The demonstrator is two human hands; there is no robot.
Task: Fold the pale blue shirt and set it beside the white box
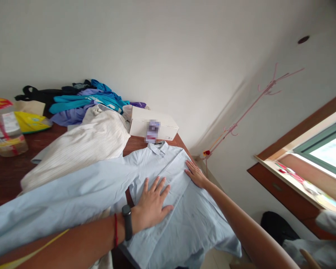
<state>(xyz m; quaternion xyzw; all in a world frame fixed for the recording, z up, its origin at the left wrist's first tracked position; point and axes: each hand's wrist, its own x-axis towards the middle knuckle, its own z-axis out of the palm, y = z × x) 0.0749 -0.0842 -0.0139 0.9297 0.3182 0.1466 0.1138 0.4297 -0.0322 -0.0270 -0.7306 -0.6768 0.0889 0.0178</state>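
A light blue collared shirt (182, 209) lies spread on the dark wooden table (134, 144), collar toward the wall, one sleeve stretched far to the left. Its lower part reaches over the table's near right edge. My left hand (155, 201), with a dark watch and red cord on the wrist, rests flat on the shirt's front, fingers spread. Farther right, my right hand (195, 173) lies flat on the shirt near its shoulder, fingers stretched out. Neither hand grips anything.
A cream striped garment (86, 145) and a heap of clothes (86, 99) lie left. Behind the collar sits a white box (168, 125). A plastic jar (5, 129) and yellow packet (32, 121) stand far left; a pink coat stand (240, 116) leans in the corner.
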